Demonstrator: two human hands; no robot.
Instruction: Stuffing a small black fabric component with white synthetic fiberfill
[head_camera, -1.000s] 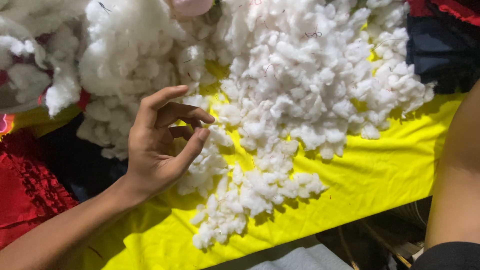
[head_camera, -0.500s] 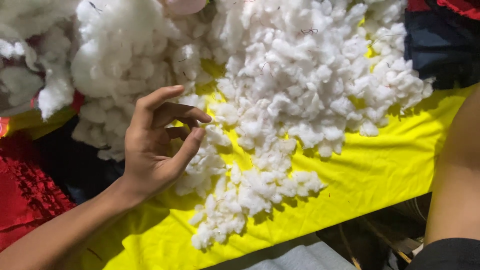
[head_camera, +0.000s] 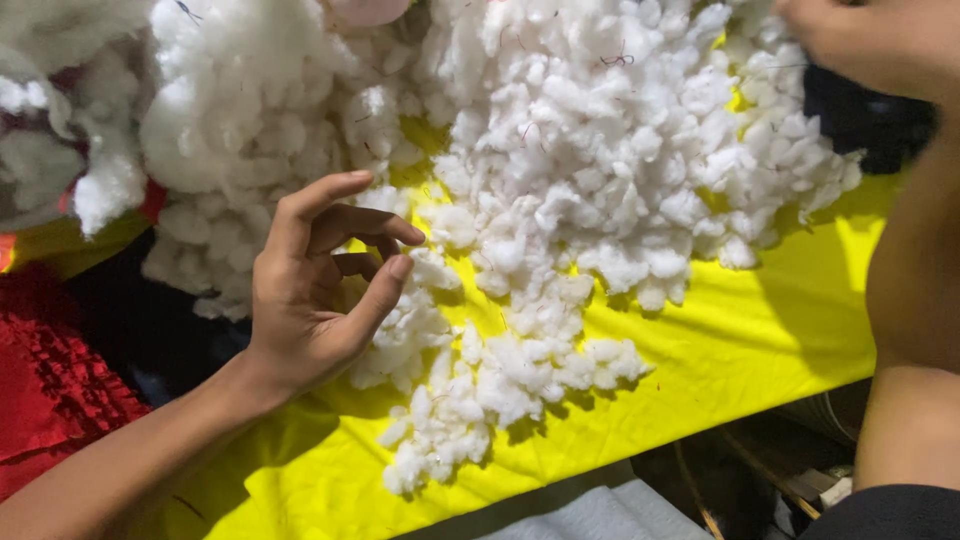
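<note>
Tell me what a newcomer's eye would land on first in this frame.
First comes the big heap of white stuffing clumps spread across the bright yellow cloth, filling the upper middle. Next, the left hand at centre-left, fingers curled and open at the heap's edge. The right hand sits at the top right corner, partly cut off, with red fabric at lower left.
</note>
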